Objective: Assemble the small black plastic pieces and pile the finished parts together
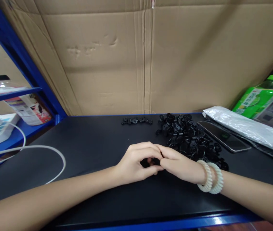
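Head view, from the left edge: a white cable (42, 150) loops across the dark table (90, 144), and behind it a plastic bottle (25, 106) lies on its side on a blue shelf (11, 94). A wall of brown cardboard (138, 57) closes the back. Both forearms come in from the bottom corners and meet near the middle of the table. The left hand (136, 163) is curled, its fingers (148, 150) bent over and closed together with the thumb on a small black part (148, 162) that shows only as a dark patch in the hollow between the two hands; its shape and long axis cannot be made out. The right hand (179, 165) touches the left, its fingertips pinched on the same part from the other side, so both hands hold it low over the table. On the right wrist sit two pale coil bands (210, 178). Behind the hands, a short row of small black pieces (136, 121) lies near the back edge. The big heap of black parts (186, 138) lies just beyond and to the right of the hands, its near end beside the right wrist, so the right hand is clearly the nearer one to it. Further right lie a dark phone (225, 136), a white plastic bag (244, 128) and a green package (256, 99).
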Action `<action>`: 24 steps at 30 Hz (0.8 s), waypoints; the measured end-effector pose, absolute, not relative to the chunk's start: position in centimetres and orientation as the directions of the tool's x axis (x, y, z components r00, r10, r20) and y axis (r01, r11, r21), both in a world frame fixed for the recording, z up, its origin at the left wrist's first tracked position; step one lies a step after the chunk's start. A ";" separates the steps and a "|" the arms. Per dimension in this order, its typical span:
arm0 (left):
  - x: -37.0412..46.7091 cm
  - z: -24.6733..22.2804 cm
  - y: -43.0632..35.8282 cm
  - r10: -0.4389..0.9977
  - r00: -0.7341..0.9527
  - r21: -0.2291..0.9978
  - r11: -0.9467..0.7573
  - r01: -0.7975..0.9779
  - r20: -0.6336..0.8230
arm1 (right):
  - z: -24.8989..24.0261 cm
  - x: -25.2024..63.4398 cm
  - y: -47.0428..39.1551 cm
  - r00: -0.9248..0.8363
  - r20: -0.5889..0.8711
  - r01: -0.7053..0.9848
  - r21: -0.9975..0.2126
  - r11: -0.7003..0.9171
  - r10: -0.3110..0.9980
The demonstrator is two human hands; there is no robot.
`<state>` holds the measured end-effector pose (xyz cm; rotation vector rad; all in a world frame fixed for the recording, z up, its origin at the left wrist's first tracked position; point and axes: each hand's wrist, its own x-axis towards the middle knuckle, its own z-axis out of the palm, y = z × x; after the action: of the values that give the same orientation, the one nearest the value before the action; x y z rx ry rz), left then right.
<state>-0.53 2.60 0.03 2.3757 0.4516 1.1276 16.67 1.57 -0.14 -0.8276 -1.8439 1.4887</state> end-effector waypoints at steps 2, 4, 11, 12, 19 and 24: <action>-0.4 0.0 2.5 0.460 0.615 0.521 -0.849 0.092 0.641 | 0.0 16.6 1.4 -0.605 0.094 0.110 -0.973 0.200 0.791; -0.3 0.1 2.5 0.452 0.618 0.508 -0.856 0.097 0.643 | 0.2 16.6 1.3 -0.605 0.099 0.126 -0.968 0.218 0.790; -0.2 -0.1 2.4 0.415 0.591 0.448 -0.889 0.099 0.692 | 0.5 16.7 1.1 -0.654 0.149 0.105 -0.953 0.284 0.742; -0.2 -0.1 2.4 0.406 0.588 0.435 -0.895 0.099 0.700 | 0.5 16.6 1.0 -0.654 0.150 0.106 -0.952 0.286 0.741; -0.9 -0.2 2.4 0.537 0.489 0.545 -0.826 0.141 0.687 | 0.6 16.3 0.7 -0.618 0.194 0.062 -0.954 0.293 0.762; -1.0 0.0 3.2 0.717 0.391 0.793 -0.606 -0.060 0.577 | 1.3 17.3 0.8 -0.601 0.204 0.132 -0.928 0.348 0.772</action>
<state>-1.02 3.15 -0.04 1.8867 0.5655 1.2870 17.29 0.82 1.28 -0.7866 -1.9665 1.2688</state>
